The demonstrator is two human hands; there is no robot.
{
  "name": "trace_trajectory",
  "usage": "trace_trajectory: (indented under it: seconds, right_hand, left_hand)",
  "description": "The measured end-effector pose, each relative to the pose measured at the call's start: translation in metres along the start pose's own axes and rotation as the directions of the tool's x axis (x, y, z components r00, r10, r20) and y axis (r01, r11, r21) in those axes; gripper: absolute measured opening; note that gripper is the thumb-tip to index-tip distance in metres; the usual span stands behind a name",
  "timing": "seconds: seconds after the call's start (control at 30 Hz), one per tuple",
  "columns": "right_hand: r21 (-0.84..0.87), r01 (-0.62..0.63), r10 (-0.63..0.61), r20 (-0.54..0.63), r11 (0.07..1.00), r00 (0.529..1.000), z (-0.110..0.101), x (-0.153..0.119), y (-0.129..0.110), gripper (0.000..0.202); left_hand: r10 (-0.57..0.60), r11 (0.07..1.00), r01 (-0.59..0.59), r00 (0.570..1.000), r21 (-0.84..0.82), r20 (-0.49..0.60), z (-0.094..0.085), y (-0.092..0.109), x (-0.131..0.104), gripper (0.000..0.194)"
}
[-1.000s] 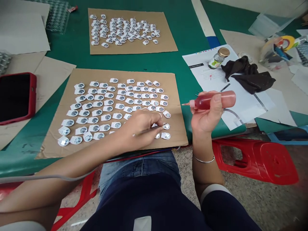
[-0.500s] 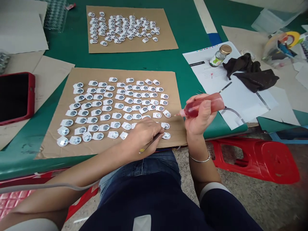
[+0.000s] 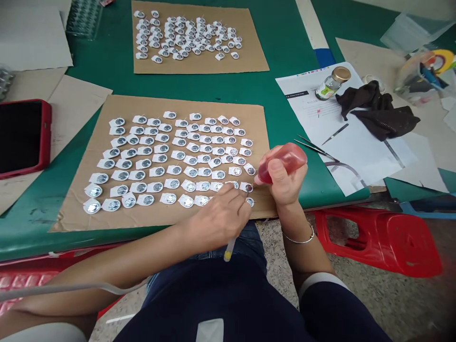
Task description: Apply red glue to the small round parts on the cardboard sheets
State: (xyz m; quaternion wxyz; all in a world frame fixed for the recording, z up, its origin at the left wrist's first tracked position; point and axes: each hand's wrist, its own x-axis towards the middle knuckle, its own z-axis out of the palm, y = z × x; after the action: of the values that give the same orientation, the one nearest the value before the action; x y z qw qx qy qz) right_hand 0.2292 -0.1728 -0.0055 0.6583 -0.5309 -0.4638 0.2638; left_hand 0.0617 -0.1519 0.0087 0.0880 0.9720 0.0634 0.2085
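Observation:
My right hand (image 3: 288,183) is wrapped round a squeeze bottle of red liquid (image 3: 285,161), its nozzle tilted down at the right end of the near cardboard sheet (image 3: 261,142). Rows of several small silver discs on white paper tabs lie on that sheet; one disc (image 3: 246,186) is by the nozzle. My left hand (image 3: 226,213) rests over the sheet's front edge, fingers pinched on a thin tool (image 3: 230,249) with a yellow tip that sticks out below the palm. The tool's other end is too small to make out clearly.
A second cardboard sheet (image 3: 258,42) with similar discs lies farther back. On the right are tweezers (image 3: 317,148), a printed paper (image 3: 302,107), a lidded jar (image 3: 333,83) and dark cloth (image 3: 381,111). A red-cased phone (image 3: 21,137) lies left; a red stool (image 3: 409,242) stands right.
The red bottle has moved left and down, closer to the discs, and is tipped more steeply. My left hand has turned, so the tool now points down. Tweezers show more fully behind the bottle.

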Motion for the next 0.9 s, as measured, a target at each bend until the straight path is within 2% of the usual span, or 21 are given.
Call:
trace_trajectory:
  seconds: [0.17, 0.47, 0.9]
  right_hand:
    - [-0.108, -0.002, 0.008, 0.053, 0.994, 0.999, 0.001, 0.0, -0.006, 0.023]
    - [-0.299, -0.011, 0.04, 0.091, 0.954, 0.995, -0.008, -0.002, 0.005, 0.024]
    - [-0.216, -0.005, 0.029, 0.104, 0.976, 0.994, 0.0, -0.001, 0.0, 0.02]
  left_hand:
    - [0.065, 0.986, -0.063, 0.998, 0.152, -0.008, 0.001, 0.007, 0.0, 0.02]
    - [0.06, 0.979, -0.056, 0.998, 0.194, -0.017, 0.005, 0.009, 0.0, 0.016]
    - [0.056, 0.985, -0.052, 0.998, 0.164, -0.02, 0.004, 0.009, -0.001, 0.018]
